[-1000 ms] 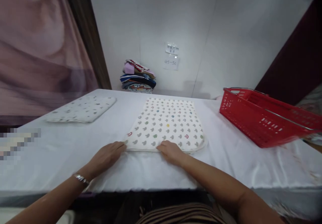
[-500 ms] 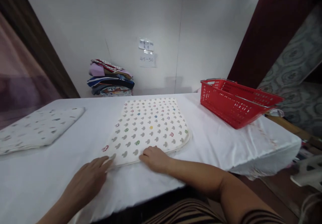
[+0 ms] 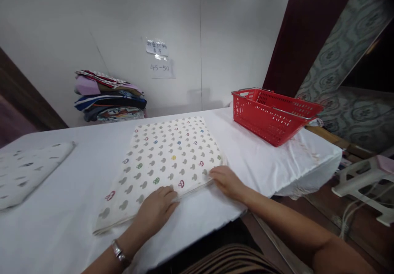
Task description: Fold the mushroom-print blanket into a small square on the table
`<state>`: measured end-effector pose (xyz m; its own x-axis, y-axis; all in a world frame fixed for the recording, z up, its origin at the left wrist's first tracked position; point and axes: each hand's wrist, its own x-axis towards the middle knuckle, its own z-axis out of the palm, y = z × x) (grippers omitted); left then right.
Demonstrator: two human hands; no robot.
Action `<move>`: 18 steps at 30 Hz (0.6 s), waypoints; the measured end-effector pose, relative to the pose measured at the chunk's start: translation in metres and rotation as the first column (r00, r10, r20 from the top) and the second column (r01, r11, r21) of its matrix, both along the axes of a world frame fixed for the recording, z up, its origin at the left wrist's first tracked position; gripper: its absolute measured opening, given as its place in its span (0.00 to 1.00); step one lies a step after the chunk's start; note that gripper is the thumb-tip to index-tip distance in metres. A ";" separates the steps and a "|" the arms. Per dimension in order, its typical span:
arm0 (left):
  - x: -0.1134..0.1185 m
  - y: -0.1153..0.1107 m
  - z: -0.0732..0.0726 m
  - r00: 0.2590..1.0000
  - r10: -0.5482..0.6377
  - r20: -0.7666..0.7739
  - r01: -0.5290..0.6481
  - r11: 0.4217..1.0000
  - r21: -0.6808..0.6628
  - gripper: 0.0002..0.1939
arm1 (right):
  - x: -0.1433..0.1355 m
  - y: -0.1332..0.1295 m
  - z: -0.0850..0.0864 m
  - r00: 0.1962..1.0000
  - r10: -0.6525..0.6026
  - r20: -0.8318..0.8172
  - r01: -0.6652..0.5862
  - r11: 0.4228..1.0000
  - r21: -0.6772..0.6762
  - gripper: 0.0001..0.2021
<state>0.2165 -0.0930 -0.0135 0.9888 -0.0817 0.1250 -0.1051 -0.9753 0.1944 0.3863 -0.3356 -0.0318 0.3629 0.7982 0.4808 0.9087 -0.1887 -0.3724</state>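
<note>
Near front of worktop [image 3: 83,171], mushroom-print cloth [image 3: 164,165] lies flat, looks folded. L hand [image 3: 156,208] & R hand [image 3: 226,181] apart, both on its near edge, prob. steadying it; can't tell if either grips. L hand hides part of edge. 2nd cloth [image 3: 27,171] to left, red basket [image 3: 261,120] back right, clothes pile [image 3: 111,97] back left.

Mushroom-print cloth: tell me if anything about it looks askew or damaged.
The cloth looks slightly uneven: at its near right corner, by the right hand, under-layers peek out past the top one. I see no damage.
</note>
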 end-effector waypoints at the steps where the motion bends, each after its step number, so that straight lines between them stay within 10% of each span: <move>1: 0.007 -0.007 0.003 1.000 -0.023 -0.012 0.023 0.999 -0.028 0.11 | 0.011 -0.013 0.001 0.991 -0.098 -0.086 0.104 0.992 0.072 0.11; 3: 0.025 -0.025 0.010 0.997 -0.068 -0.023 0.066 0.995 -0.076 0.10 | 0.030 -0.031 0.003 0.879 -0.287 -0.380 0.355 0.926 0.124 0.09; 5: 0.049 -0.048 0.015 0.994 -0.105 -0.022 0.101 0.988 -0.117 0.10 | 0.043 -0.037 0.004 0.600 -0.361 -0.714 0.542 0.840 0.031 0.07; 9: 0.098 -0.090 0.016 0.994 -0.105 -0.004 0.103 0.977 -0.188 0.12 | 0.049 -0.031 0.006 0.110 -0.235 -0.966 0.539 0.831 -0.141 0.03; 18: 0.148 -0.122 -0.002 0.999 0.035 -0.042 -0.044 0.967 -0.252 0.12 | 0.058 -0.022 0.010 0.014 -0.177 -0.984 0.317 0.934 -0.163 0.11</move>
